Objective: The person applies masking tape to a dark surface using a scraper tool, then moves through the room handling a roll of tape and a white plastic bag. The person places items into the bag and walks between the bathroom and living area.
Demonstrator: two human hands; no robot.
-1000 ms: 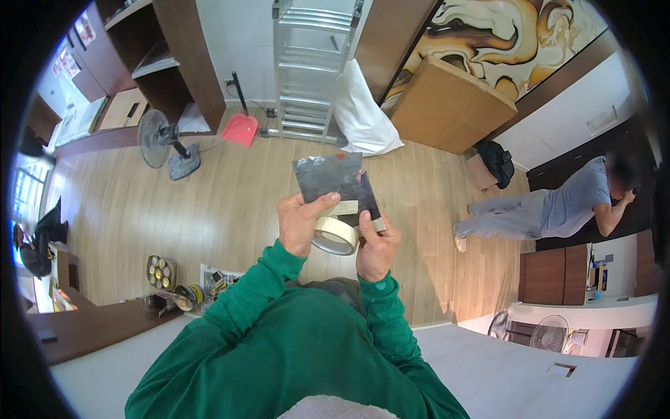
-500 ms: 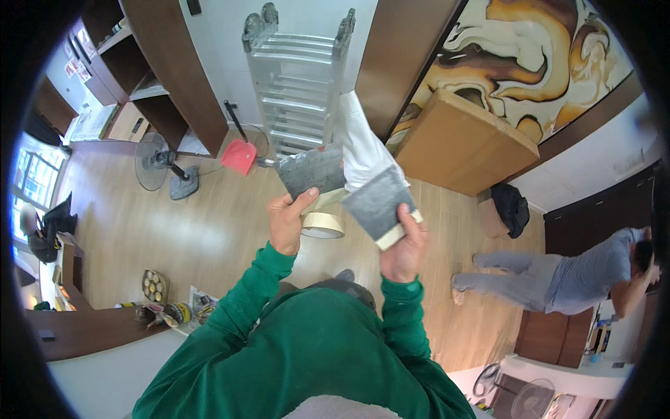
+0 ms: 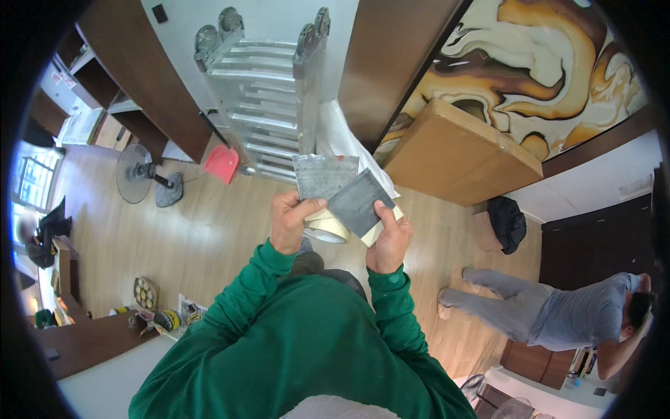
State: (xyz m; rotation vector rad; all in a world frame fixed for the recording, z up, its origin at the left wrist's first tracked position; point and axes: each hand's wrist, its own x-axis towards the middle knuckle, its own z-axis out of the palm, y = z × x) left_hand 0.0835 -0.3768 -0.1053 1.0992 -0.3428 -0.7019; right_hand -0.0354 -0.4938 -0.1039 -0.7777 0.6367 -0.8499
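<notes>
My left hand [image 3: 289, 220] is closed on a wide putty scraper [image 3: 322, 173], its thumb across the lower edge; the flat grey blade is mottled, with a few reddish specks near its top. My right hand [image 3: 391, 243] grips a second, darker grey scraper [image 3: 361, 201] with a cream lower edge, thumb on its face. The darker blade overlaps the right side of the other one; whether they touch I cannot tell. Just beneath my left hand shows a cream ring that looks like a masking tape roll [image 3: 328, 229]; what holds it is hidden.
Ahead stand an aluminium folding ladder [image 3: 262, 105] and white sheeting [image 3: 342, 133]. A red dustpan [image 3: 222, 165] and a pedestal fan [image 3: 143, 171] are at left. A large cardboard box [image 3: 460, 153] leans at right. Another person [image 3: 551, 307] is at far right.
Both scrapers have come closer together and now overlap. The left one has turned more upright. The whole view has shifted, putting the ladder further left.
</notes>
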